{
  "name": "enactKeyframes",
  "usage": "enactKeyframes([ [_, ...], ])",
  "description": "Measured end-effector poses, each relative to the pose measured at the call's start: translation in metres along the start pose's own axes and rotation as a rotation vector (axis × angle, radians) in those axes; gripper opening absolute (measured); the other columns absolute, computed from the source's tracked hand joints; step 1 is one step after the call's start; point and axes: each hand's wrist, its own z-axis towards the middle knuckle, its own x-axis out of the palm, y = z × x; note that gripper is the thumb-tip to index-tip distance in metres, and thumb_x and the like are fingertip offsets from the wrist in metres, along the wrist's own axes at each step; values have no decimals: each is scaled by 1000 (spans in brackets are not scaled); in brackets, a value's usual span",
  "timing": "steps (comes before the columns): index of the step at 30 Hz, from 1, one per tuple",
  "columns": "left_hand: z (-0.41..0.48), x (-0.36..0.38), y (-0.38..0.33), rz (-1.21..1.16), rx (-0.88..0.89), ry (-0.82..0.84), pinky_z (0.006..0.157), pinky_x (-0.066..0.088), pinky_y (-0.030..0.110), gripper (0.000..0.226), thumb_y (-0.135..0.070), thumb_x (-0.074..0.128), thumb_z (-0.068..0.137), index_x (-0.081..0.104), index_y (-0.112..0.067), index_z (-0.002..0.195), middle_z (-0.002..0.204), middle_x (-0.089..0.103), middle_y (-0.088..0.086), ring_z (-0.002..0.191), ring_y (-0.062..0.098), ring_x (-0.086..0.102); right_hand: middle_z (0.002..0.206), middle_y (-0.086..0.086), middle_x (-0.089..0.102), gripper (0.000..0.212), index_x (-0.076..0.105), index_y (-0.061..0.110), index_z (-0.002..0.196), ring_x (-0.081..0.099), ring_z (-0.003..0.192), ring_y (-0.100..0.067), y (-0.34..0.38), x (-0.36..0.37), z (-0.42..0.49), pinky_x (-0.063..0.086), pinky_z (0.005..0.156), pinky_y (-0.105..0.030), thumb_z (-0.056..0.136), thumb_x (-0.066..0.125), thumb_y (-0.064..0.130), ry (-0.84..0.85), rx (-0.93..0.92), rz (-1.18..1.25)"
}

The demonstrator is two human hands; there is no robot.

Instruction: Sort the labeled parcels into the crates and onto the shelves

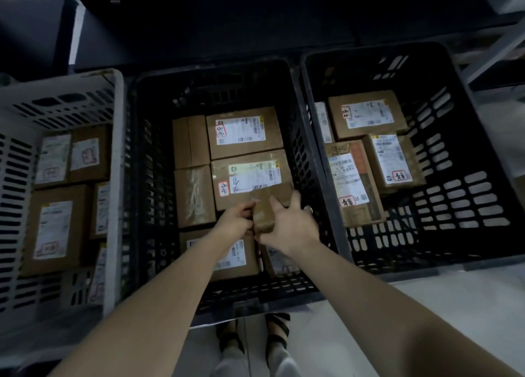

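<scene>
Three crates stand side by side on the floor: a grey crate [118, 178] at the left, a black middle crate [142, 178] and a black right crate [321, 149]. All hold brown labeled parcels. Inside the middle crate, both hands hold a small brown parcel [265, 209]. My left hand [237, 220] grips its left side with curled fingers. My right hand [292, 220] wraps its right side from above. Behind it lies a taped parcel with a white label [250, 175], and another labeled parcel [244, 132] lies further back.
The right crate has bare mesh floor [454, 206] at its right and front. A labeled parcel [233, 257] lies under my left forearm. Dark shelving [255, 21] rises behind the crates. My feet [252, 334] stand on the pale floor before the middle crate.
</scene>
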Motion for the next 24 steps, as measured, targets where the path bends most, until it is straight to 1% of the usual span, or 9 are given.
enactKeyframes([
  [3,-2,-6,-4,-43,18,-27,64,48,26,52,21,36,86,51,-5,128,90,64,3,74,18,59,140,-12,23,87,27,25,148,44,116,-40,8,-10,-2,50,76,-39,77,54,68,-78,-10,-126],
  [6,-4,-12,-15,-74,62,-62,85,46,29,46,14,43,88,54,-5,129,111,65,8,98,20,59,130,-10,38,75,48,22,135,50,107,-36,18,-31,5,42,64,-32,80,42,73,-140,31,-125],
  [8,-5,-17,-23,-99,61,-89,96,41,34,40,3,46,93,53,-9,130,124,60,8,113,23,55,126,-9,47,79,59,21,122,52,107,-32,22,-48,14,39,62,-31,77,39,81,-134,69,-77],
  [10,-8,-20,-28,-193,32,-47,92,47,43,33,-5,45,97,54,-13,127,116,64,8,105,24,60,108,-5,58,79,65,18,109,59,98,-27,21,-65,22,42,62,-30,74,41,85,-77,89,-49],
  [12,-12,-20,-33,-203,25,18,82,53,44,26,-7,48,97,58,-18,118,102,66,3,93,20,63,96,-2,61,69,65,16,104,60,91,-23,17,-78,27,45,66,-30,81,44,78,-1,95,-39],
  [14,-10,-20,-32,-108,43,56,81,55,44,32,-3,54,93,57,-19,121,103,65,0,94,18,63,98,-3,62,60,66,16,107,60,94,-24,15,-83,33,48,74,-33,88,45,69,68,83,-53],
  [18,-2,-18,-24,69,14,110,78,56,40,67,4,58,89,34,-25,144,133,52,6,112,26,57,115,-8,65,47,64,11,118,61,103,-25,20,-77,43,49,84,-34,97,47,50,249,21,-79],
  [20,2,-19,-23,95,-8,125,77,57,40,68,6,59,87,37,-25,143,134,51,9,113,29,56,118,-11,63,48,61,8,121,60,107,-26,23,-79,44,48,85,-33,99,45,47,312,11,-82],
  [24,5,-24,-28,95,-14,125,66,59,43,52,4,59,88,47,-14,135,128,54,11,110,29,56,118,-13,61,51,58,2,121,60,105,-27,30,-88,46,47,71,-29,101,39,45,360,-17,-169],
])
